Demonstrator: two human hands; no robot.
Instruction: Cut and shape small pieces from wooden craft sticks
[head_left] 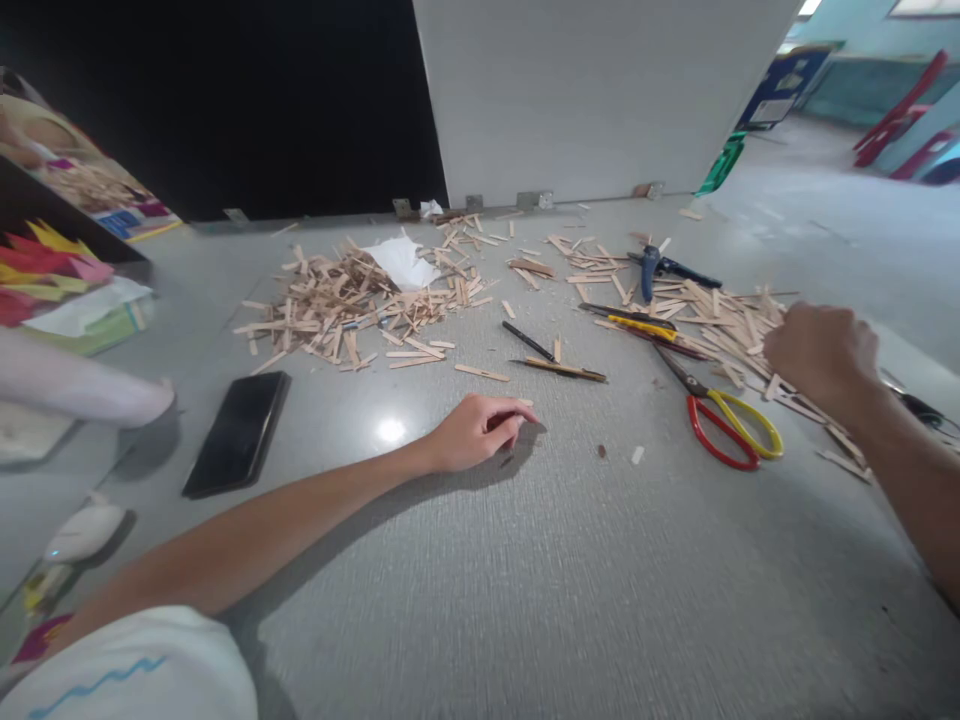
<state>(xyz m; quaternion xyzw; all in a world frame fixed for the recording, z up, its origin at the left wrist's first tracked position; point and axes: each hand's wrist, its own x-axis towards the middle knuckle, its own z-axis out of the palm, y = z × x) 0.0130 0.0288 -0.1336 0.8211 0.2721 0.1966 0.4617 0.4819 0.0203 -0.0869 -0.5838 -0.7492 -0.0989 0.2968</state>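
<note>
My left hand (pixel 480 432) rests on the grey table with its fingers curled together, thumb near the index finger. A small pale bit shows by its fingertips, too small to name. At the right, my right hand (pixel 821 352) is closed over a pile of wooden sticks (pixel 742 320); its fingertips are hidden. Scissors (pixel 726 425) with one red and one yellow handle lie left of that hand. Beyond my left hand are a single wooden stick (pixel 481 373), a black pen (pixel 527 341) and a thin, dark-pointed tool (pixel 562 370).
A larger heap of cut sticks (pixel 330 300) lies at the back left, under a crumpled white tissue (pixel 403 262). Blue-handled pliers (pixel 649 272) and a yellow cutter (pixel 641 326) lie among sticks. A phone (pixel 238 433) and a white mouse (pixel 86 532) sit left. A white panel (pixel 585 100) stands behind.
</note>
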